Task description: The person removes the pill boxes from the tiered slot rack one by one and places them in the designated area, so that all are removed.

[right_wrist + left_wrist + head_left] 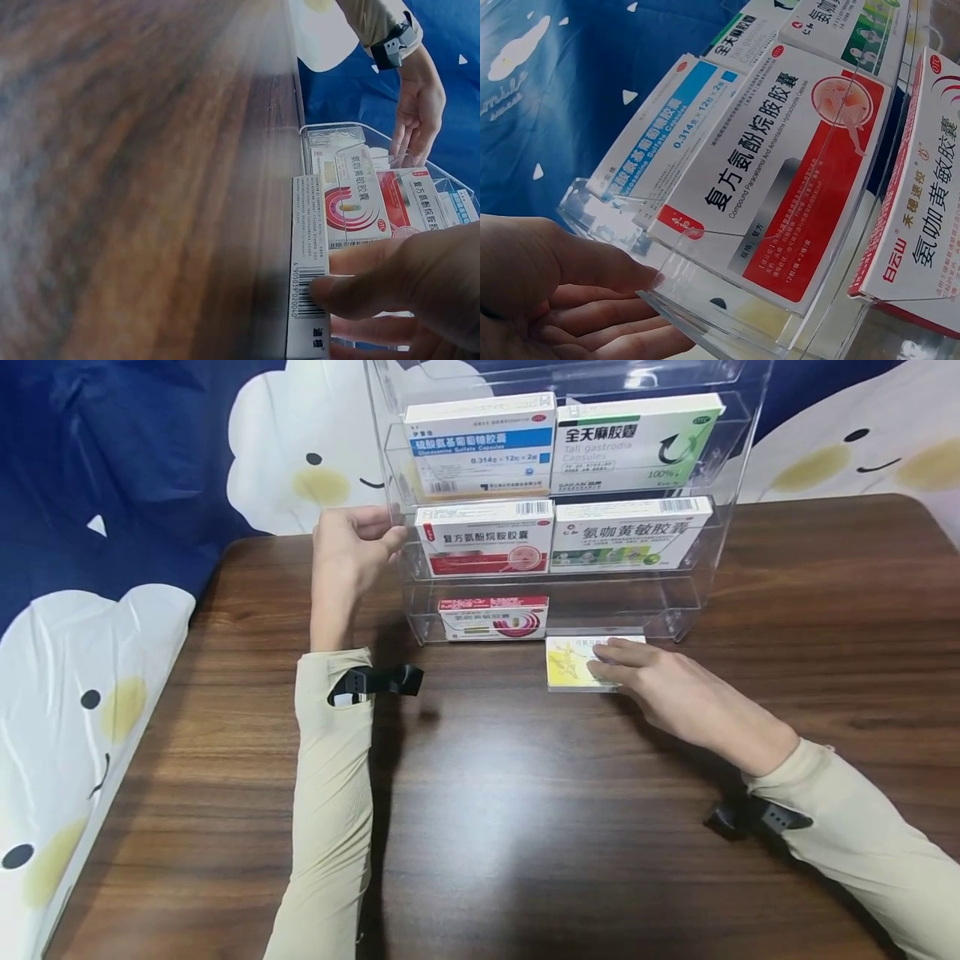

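Note:
A clear acrylic display rack [630,597] stands at the table's far side with medicine boxes on its tiers. My left hand [348,550] pinches the rack's left side edge, thumb in front and fingers behind, as the left wrist view shows. At the bottom tier's front right, my right hand [678,693] holds a yellow-and-white medicine box [570,662]. In the right wrist view my thumb presses the barcoded side [306,247] of that box, and the fingers lie across its face. Left of it on the bottom tier sits a pink-and-white medicine box [493,620].
The middle tier holds a red-and-white box [483,539] and a green-and-white box [630,537]. Above them stand a blue-and-white box [480,447] and a green gastrodia capsule box [637,443]. A cloud-print cloth [135,460] hangs behind the wooden table [480,827].

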### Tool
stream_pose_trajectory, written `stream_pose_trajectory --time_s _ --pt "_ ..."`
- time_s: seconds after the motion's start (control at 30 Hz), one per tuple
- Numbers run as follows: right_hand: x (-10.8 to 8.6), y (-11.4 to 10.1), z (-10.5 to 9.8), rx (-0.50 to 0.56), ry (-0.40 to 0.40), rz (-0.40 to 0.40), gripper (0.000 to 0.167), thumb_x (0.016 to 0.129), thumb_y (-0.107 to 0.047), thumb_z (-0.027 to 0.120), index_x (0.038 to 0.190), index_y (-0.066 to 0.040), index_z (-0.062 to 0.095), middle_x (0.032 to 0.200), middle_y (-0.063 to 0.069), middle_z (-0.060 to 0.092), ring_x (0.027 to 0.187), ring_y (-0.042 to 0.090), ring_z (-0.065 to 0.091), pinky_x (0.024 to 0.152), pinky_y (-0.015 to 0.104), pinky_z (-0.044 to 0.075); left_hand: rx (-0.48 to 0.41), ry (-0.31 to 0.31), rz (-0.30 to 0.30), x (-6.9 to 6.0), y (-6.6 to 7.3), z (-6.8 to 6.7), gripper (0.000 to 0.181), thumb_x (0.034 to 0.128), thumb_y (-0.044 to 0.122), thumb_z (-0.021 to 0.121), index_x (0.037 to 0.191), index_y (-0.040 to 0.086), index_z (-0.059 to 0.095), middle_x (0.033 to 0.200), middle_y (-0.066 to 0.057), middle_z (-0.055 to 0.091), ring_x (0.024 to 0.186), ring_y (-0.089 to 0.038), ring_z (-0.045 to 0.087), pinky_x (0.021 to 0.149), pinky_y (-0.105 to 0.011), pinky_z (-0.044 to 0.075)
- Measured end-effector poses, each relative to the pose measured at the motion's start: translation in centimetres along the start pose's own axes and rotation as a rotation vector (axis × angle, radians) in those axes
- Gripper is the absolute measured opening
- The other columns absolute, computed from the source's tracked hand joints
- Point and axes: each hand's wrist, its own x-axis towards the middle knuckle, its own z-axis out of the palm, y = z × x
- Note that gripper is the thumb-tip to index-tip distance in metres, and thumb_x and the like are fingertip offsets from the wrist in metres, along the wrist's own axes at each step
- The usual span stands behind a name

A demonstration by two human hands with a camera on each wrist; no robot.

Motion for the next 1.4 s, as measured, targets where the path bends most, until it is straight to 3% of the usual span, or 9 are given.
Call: stream_pose_trajectory --time_s 0.27,0.37,0.47,0.63,0.77,0.97,1.2,1.4 --pt "-0.6 -0.4 0.7 0.035 -0.031 0.008 0.037 0.075 0.009 0.073 0.112 0.005 0.068 0.120 0.025 0.063 0.111 0.040 0.060 0.086 0.053 0.053 0.032 -0.018 -0.008 -0.5 -1.2 0.3 0.032 0.0890 0.010 0.069 0.120 0.005 0.067 0.116 -0.013 0.067 0.092 -0.014 0.070 0.078 -0.020 0.056" --pt "-0.1 -0.5 0.5 0.074 0.003 0.038 0.035 0.076 0.003 0.077 0.109 0.006 0.068 0.113 0.023 0.067 0.105 0.039 0.064 0.086 0.052 0.054 0.032 -0.023 -0.013 -0.6 -1.5 0.4 0.032 0.0892 0.010 0.068 0.121 0.005 0.067 0.117 -0.013 0.067 0.091 -0.014 0.070 0.079 -0.020 0.056" --pt "1.4 -0.3 0.2 0.146 0.092 0.107 0.033 0.077 -0.005 0.079 0.107 0.006 0.069 0.104 0.020 0.071 0.097 0.036 0.068 0.084 0.050 0.055 0.030 -0.019 -0.025 -0.5 -1.5 0.3 0.032 0.0893 0.011 0.068 0.121 0.006 0.067 0.117 -0.012 0.067 0.091 -0.013 0.070 0.081 -0.021 0.055" --pt "4.4 0.1 0.3 0.235 0.214 0.314 0.028 0.083 -0.013 0.076 0.107 0.001 0.072 0.101 0.016 0.072 0.094 0.030 0.069 0.082 0.046 0.055 0.001 -0.008 -0.042 -0.4 -1.1 0.2 0.031 0.0888 0.010 0.069 0.120 0.007 0.068 0.117 -0.011 0.068 0.091 -0.013 0.070 0.079 -0.020 0.056" --pt "6.0 0.4 1.1 0.271 0.227 0.424 0.030 0.085 -0.017 0.075 0.108 0.001 0.072 0.102 0.016 0.072 0.092 0.028 0.070 0.082 0.044 0.054 -0.004 -0.008 -0.038 -0.4 -1.0 0.2 0.031 0.0892 0.010 0.068 0.120 0.007 0.068 0.117 -0.011 0.068 0.090 -0.012 0.069 0.078 -0.019 0.056" --pt "7.3 0.7 1.8 0.314 0.225 0.501 0.036 0.081 -0.020 0.079 0.110 -0.001 0.071 0.099 0.014 0.073 0.087 0.028 0.071 0.084 0.042 0.055 0.026 -0.001 -0.026 -0.3 -0.7 0.1 0.031 0.0895 0.012 0.068 0.121 0.008 0.068 0.117 -0.010 0.068 0.089 -0.012 0.069 0.081 -0.020 0.055" --pt "8.0 1.0 2.5 0.452 0.233 0.527 0.032 0.082 -0.014 0.078 0.109 -0.001 0.069 0.095 0.014 0.074 0.085 0.025 0.072 0.077 0.036 0.058 0.000 -0.008 -0.017 -0.1 -0.3 0.1 0.032 0.0891 0.010 0.069 0.121 0.007 0.067 0.117 -0.011 0.068 0.085 -0.008 0.068 0.078 -0.019 0.055" --pt "8.0 0.9 2.8 0.418 0.247 0.512 0.025 0.083 -0.013 0.077 0.104 -0.002 0.070 0.095 0.015 0.073 0.085 0.027 0.071 0.079 0.038 0.057 0.000 -0.016 -0.026 0.0 0.0 0.0 0.032 0.0891 0.011 0.069 0.121 0.008 0.067 0.117 -0.010 0.068 0.089 -0.010 0.069 0.080 -0.019 0.055"
